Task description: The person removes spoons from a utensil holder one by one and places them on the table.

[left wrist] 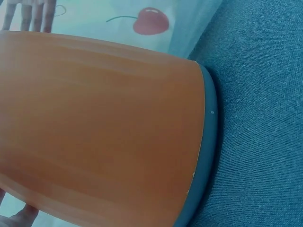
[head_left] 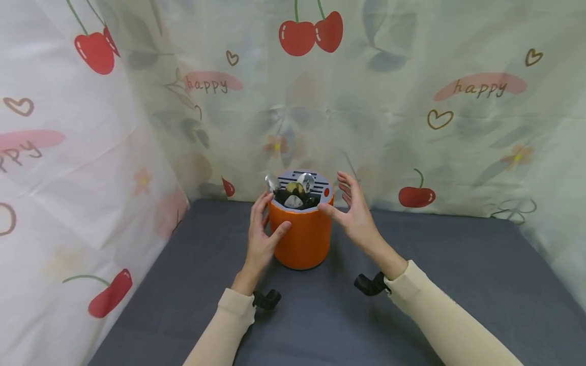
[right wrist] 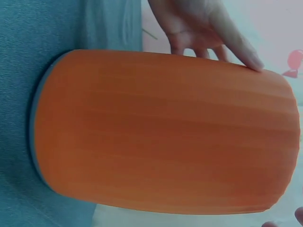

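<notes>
An orange cylindrical holder [head_left: 302, 239] with a grey slotted top [head_left: 320, 179] stands upright on the dark cloth. Rounded, shiny spoon-like heads [head_left: 272, 182] show at its top, among them a gold-coloured one [head_left: 295, 189] and some dark pieces. My left hand [head_left: 262, 244] lies along the holder's left side, thumb in front, fingers reaching toward the rim. To the right, my right hand [head_left: 359, 218] is spread, its thumb tip by the rim and its other fingers raised apart from it. The holder's orange wall [left wrist: 104, 127] fills most of the left wrist view.
A dark grey cloth [head_left: 435, 284] covers the table. Behind and to the left hang pale curtains [head_left: 329, 91] printed with cherries and hearts, close behind the holder. Black wrist mounts [head_left: 370, 284] stick out below both wrists.
</notes>
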`<act>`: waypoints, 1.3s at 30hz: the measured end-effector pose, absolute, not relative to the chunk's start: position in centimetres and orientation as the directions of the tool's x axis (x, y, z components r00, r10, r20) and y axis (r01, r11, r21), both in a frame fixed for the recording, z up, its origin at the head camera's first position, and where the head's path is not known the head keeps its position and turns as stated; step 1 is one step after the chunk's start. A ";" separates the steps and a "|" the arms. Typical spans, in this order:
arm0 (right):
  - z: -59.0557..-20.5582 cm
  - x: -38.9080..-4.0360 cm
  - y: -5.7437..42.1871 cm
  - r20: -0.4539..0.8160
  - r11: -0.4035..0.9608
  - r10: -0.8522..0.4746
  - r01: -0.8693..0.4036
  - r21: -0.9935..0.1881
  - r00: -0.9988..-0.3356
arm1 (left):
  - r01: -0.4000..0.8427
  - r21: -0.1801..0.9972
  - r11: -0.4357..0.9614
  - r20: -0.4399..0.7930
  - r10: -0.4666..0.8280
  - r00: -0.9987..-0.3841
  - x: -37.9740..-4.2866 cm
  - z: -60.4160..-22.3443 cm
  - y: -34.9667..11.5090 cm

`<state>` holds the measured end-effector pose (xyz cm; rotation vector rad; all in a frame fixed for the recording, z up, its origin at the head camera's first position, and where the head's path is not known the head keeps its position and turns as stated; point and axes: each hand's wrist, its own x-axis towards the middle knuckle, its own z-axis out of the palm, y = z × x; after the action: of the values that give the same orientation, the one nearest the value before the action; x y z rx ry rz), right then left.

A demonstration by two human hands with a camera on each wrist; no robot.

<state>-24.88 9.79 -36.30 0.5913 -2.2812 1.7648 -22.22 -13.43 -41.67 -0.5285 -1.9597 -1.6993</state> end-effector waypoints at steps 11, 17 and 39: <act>-35.2 -25.5 9.1 0.409 0.220 -0.219 -0.453 -0.864 -0.886 | 0.570 0.804 0.171 0.584 -0.041 -0.811 -24.1 -43.9 -13.8; -34.8 -25.6 9.0 0.407 0.191 -0.230 -0.451 -0.872 -0.884 | 0.580 0.795 0.179 0.595 -0.038 -0.803 -25.0 -45.1 -14.2; -33.4 -25.4 8.5 0.448 0.101 -0.342 -0.506 -0.856 -0.826 | 0.591 0.794 0.140 0.599 -0.024 -0.800 -22.7 -42.4 -13.4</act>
<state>-25.38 8.54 -33.41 0.8648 -2.2259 1.8258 -22.72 -13.43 -42.37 -0.5417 -1.9474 -1.7050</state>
